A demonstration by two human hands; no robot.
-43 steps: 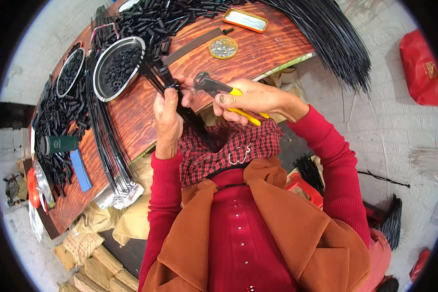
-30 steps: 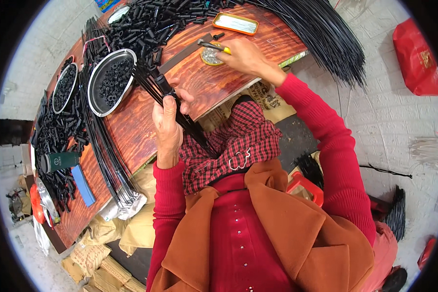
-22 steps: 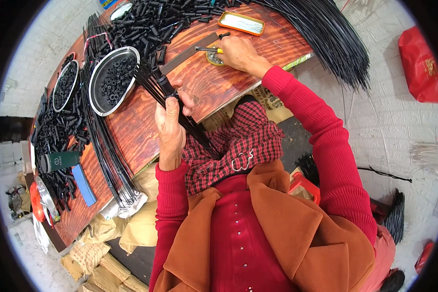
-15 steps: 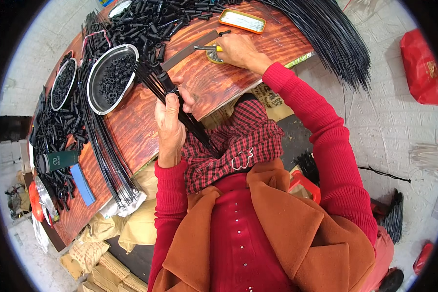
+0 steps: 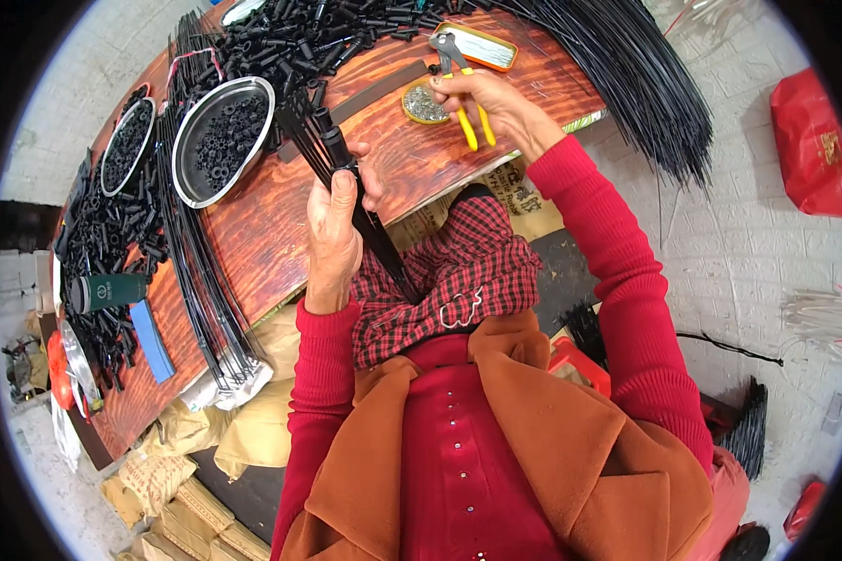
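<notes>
Two hands work apart — the left hand [image 5: 335,229] has fingers wrapped tight round a bundle of black rods [image 5: 346,192] fanning above its thumb, the right hand [image 5: 492,103] pinches yellow-handled pliers [image 5: 463,89] beside a round tin [image 5: 425,103].

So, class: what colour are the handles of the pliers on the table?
Yellow. The handles of the pliers show best in the head view, beside the right hand.

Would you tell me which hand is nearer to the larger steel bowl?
Left. The left hand, gripping the black rods, is just right of the bowl; the right hand rests farther right, on the pliers.
</notes>
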